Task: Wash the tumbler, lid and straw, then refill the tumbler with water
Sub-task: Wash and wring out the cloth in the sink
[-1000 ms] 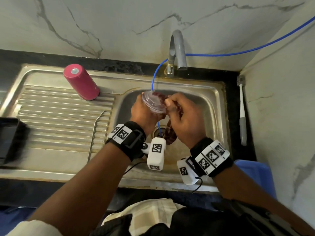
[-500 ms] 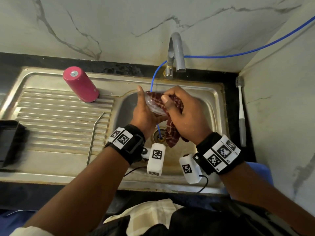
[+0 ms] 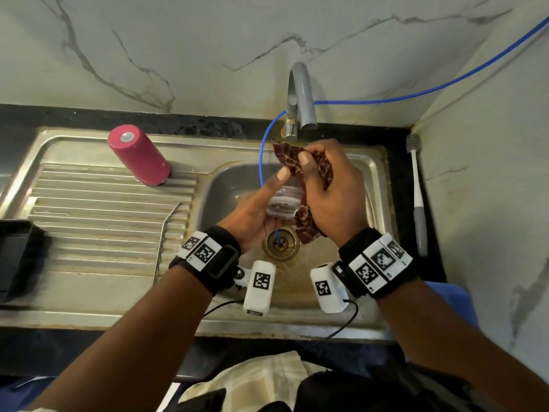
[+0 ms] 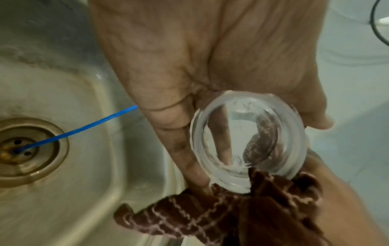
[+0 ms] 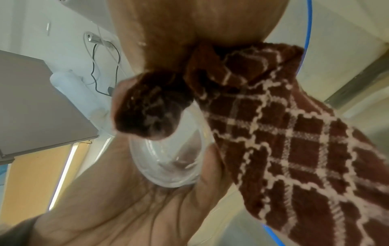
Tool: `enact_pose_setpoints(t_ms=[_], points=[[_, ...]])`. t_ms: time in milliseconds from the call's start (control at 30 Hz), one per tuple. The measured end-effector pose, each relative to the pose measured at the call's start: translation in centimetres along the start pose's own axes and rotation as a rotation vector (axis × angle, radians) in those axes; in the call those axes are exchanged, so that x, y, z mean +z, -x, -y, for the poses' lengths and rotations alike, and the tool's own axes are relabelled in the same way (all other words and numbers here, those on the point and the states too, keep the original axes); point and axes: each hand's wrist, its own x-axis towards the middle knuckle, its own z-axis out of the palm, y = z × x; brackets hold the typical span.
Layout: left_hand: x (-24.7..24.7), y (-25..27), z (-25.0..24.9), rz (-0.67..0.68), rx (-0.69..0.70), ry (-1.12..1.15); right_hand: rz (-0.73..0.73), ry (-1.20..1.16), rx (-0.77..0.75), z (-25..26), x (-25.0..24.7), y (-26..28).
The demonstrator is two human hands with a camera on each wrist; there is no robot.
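My left hand [image 3: 261, 203] holds the clear plastic lid [image 3: 285, 200] over the sink basin, fingers under it and thumb up along its edge. In the left wrist view the lid [image 4: 248, 141] is wet and see-through. My right hand [image 3: 332, 188] grips a maroon checked cloth [image 3: 300, 162], bunched against the lid's right side, with a tail hanging toward the drain. The cloth [image 5: 284, 133] presses on the lid [image 5: 168, 163] in the right wrist view. The pink tumbler [image 3: 139, 159] stands upside down on the drainboard. A bent metal straw [image 3: 165, 230] lies there too.
A grey faucet [image 3: 300, 96] rises behind the basin, and a thin blue tube [image 3: 261, 162] runs down into the brass drain [image 3: 280, 243]. A long brush [image 3: 417, 197] lies on the right counter. A black tray [image 3: 15, 257] sits at the far left.
Both hands dropped lower over the drain. The lid now lies lower in my left palm, and my right hand has drawn the cloth's top up above it.
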Motion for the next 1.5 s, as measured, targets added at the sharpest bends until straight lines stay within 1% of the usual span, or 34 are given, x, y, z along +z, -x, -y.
enact_pose_setpoints(t_ms=[100,200,267,333,467,533,600,667,733,800,833,933,1033,1067,1167,1267,1333,1400,1500], points=[[-0.1,-0.1,0.3,-0.016,-0.051,-0.049,-0.048,0.041,0.025,-0.9,0.1,-0.3],[-0.4,-0.2,0.0,-0.052,-0.102,-0.178,-0.09,0.022,0.113,-1.9,0.9,0.1],[-0.6,-0.1,-0.3,-0.053,-0.113,-0.271,-0.078,-0.003,0.169,-2.6,1.3,0.5],[-1.1,0.0,-0.4,-0.048,-0.119,-0.337,-0.051,0.007,0.173,-3.0,1.3,0.8],[-1.8,-0.2,-0.5,-0.014,-0.084,-0.374,0.017,0.002,0.164,-3.0,0.9,0.6],[-2.0,-0.5,-0.5,-0.042,-0.052,-0.378,0.049,0.013,0.133,-2.9,0.4,0.2],[-2.3,-0.8,-0.3,-0.1,-0.024,-0.354,0.101,0.041,0.118,-3.1,-0.5,-0.1],[-2.5,-1.1,-0.2,-0.16,-0.013,-0.307,0.184,0.105,0.105,-3.4,-1.5,-0.3],[-2.4,-1.2,-0.1,-0.184,0.003,-0.277,0.298,0.165,0.079,-3.5,-1.8,-0.4],[-1.7,-1.5,-0.1,-0.192,0.025,-0.337,0.381,0.177,0.044,-3.1,-1.3,-0.2],[-1.3,-1.6,-0.1,-0.196,0.038,-0.381,0.392,0.184,0.025,-3.0,-0.9,-0.2],[-0.6,-2.0,-0.2,-0.24,0.08,-0.473,0.367,0.171,0.027,-2.7,-0.4,-0.3],[-0.3,-1.8,-0.4,-0.312,0.069,-0.538,0.387,0.146,0.045,-2.7,-0.8,-0.8],[-0.4,-1.6,-0.3,-0.327,0.09,-0.556,0.384,0.146,0.055,-2.8,-1.0,-1.0],[-0.1,-1.1,-0.2,-0.384,0.143,-0.598,0.319,0.118,0.161,-2.8,-1.5,-1.8],[-0.2,-1.9,0.5,-0.371,0.268,-0.708,0.3,-0.014,0.283,-1.6,-0.7,-2.2],[-0.4,-2.5,1.2,-0.361,0.271,-0.761,0.294,-0.035,0.316,-0.9,0.2,-1.6],[-0.6,-2.6,1.7,-0.394,0.312,-0.754,0.28,-0.038,0.337,-0.6,1.0,-0.9],[-0.7,-2.6,1.7,-0.444,0.334,-0.67,0.281,-0.044,0.355,-1.0,1.8,0.5]])
